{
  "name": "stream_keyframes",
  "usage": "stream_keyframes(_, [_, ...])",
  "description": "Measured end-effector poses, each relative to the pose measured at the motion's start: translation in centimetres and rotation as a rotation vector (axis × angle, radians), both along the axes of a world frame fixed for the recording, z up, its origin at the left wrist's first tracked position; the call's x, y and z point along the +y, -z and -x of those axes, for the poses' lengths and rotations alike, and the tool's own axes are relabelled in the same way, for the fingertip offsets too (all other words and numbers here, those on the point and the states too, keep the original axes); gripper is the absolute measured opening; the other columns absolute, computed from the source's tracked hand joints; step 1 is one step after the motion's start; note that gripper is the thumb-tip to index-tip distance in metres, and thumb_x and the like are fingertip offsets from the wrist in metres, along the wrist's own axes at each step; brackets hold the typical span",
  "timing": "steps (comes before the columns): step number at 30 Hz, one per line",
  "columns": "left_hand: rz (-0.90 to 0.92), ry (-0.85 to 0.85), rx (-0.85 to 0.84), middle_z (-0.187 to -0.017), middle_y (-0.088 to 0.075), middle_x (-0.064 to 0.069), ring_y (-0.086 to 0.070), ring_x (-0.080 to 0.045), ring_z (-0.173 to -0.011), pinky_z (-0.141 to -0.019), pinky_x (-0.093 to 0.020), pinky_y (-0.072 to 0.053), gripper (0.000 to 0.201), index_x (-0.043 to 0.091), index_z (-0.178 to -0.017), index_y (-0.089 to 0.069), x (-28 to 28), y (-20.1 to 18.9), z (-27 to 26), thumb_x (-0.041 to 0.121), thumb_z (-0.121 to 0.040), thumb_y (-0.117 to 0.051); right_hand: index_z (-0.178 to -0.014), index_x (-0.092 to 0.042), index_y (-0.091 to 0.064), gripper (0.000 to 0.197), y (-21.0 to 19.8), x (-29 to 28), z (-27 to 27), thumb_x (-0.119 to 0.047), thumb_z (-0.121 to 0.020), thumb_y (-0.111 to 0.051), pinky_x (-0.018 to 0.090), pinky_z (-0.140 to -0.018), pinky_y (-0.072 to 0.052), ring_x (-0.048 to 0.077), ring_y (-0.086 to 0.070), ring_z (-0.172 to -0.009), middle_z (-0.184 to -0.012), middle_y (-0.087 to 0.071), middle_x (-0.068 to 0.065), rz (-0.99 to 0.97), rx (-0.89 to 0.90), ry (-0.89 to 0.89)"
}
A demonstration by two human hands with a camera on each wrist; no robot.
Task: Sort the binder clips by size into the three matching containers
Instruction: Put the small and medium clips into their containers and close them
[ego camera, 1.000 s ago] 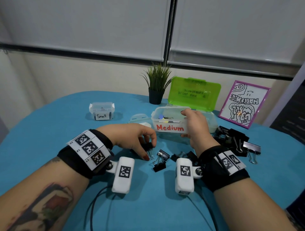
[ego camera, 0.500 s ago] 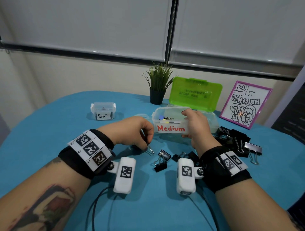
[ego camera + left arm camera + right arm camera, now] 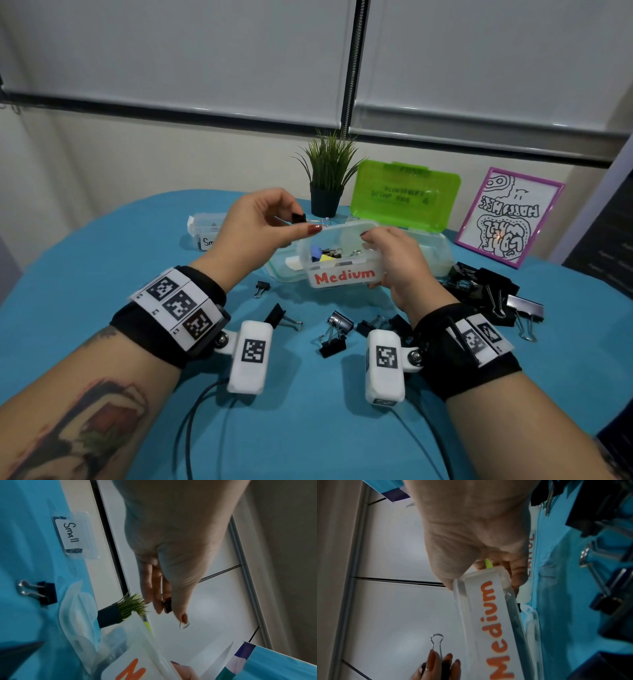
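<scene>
Between the left hand (image 3: 255, 222)'s thumb and fingertips (image 3: 158, 607), a black binder clip (image 3: 298, 218) was pinched, w/ its wire handles just above the Medium container (image 3: 342, 265)'s open rim. The right hand (image 3: 397, 260) gripped that container's right end, thumb over the rim, fingers curled underneath. Loose clips (image 3: 334, 332) lay on the table (image 3: 102, 267) below both hands.

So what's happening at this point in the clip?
A person is sorting binder clips at a blue table. The left hand pinches a black clip in the air, just above the open tub marked Medium, which the right hand holds tilted off the table. That tub already holds some clips. The Small tub sits behind the left hand, a few loose clips lie near the wrists, and a pile of bigger black ones lies to the right.
</scene>
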State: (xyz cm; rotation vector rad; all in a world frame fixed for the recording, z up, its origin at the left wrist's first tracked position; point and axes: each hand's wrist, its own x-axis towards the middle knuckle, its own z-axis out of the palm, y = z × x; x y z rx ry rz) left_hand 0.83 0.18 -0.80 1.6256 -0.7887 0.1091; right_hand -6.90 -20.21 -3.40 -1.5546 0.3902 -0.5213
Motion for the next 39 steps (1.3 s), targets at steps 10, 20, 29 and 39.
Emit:
stream_keyframes(10, [-0.285, -0.037, -0.169, -0.069, -0.066, 0.018, -0.05, 0.008, -0.051, -0.051, -0.008, -0.035, 0.026, 0.02, -0.081, -0.073, 0.2, -0.5, 1.2, 0.046, -0.081, -0.075, -0.104, -0.007, -0.062, 0.02, 0.1, 0.3, -0.1, -0.022, -0.09, -0.063, 0.027, -0.039, -0.039, 0.027, -0.066, -0.056, -0.1, -0.065, 0.012, -0.056, 0.033, -0.021])
stream_keyframes(20, [-1.176, 0.081, -0.005, -0.087, -0.072, 0.016, -0.064, -0.003, -0.069, -0.063, -0.022, -0.048, 0.052, 0.036, -0.086, -0.07, 1.9, -0.3, 0.5, 0.05, -0.042, -0.095, -0.095, -0.015, -0.055, 0.011, -0.1, -0.5, -0.2, -0.023, -0.091, -0.062, 0.027, -0.042, -0.042, 0.022, -0.067, -0.06, -0.076, -0.059, 0.001, -0.096, -0.026, 0.137])
stream_keyframes(29, [-1.141, 0.236, 0.039, -0.091, -0.074, 0.007, -0.063, -0.005, -0.062, -0.063, -0.024, -0.056, 0.031, 0.032, -0.088, -0.073, 1.3, 0.1, 0.9, 0.023, -0.062, -0.087, -0.1, -0.013, -0.056, 0.014, 0.0, -0.4, -0.1, -0.022, -0.091, -0.061, 0.027, -0.044, -0.042, 0.022, -0.067, -0.06, -0.078, -0.059, 0.0, -0.076, -0.038, 0.129])
stream_keyframes(39, [-0.204, 0.298, 0.071, -0.079, -0.07, -0.009, -0.06, -0.018, -0.069, -0.054, -0.025, -0.041, 0.022, 0.013, -0.088, -0.06, 0.5, -1.1, 1.5, 0.005, -0.081, -0.079, -0.1, -0.008, -0.062, 0.014, 0.0, 0.0, 0.2, -0.018, -0.09, -0.063, 0.024, -0.04, -0.037, 0.018, -0.064, -0.047, -0.08, -0.062, 0.002, -0.001, -0.031, 0.033])
